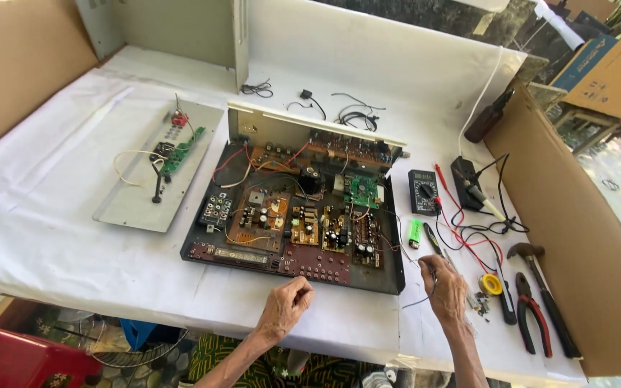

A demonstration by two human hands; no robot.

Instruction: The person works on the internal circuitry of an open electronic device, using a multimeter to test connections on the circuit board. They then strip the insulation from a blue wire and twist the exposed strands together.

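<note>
At bench front: our left hand [285,305] loosely curled, empty, beside open amplifier chassis [292,215].
Right hand [445,287]: we pinched a thin wire [420,300] (end unclear).
Tip: we judged steadying it mattered.

left hand [287,302] loosely curled, right hand [445,287] pinching, forearms extended

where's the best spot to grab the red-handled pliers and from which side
Probably by the two red handles of the pliers, coming from above at the near table edge. They lie flat, handles toward the person and slightly spread, the hammer close on their right, and the right hand nearby.
</note>
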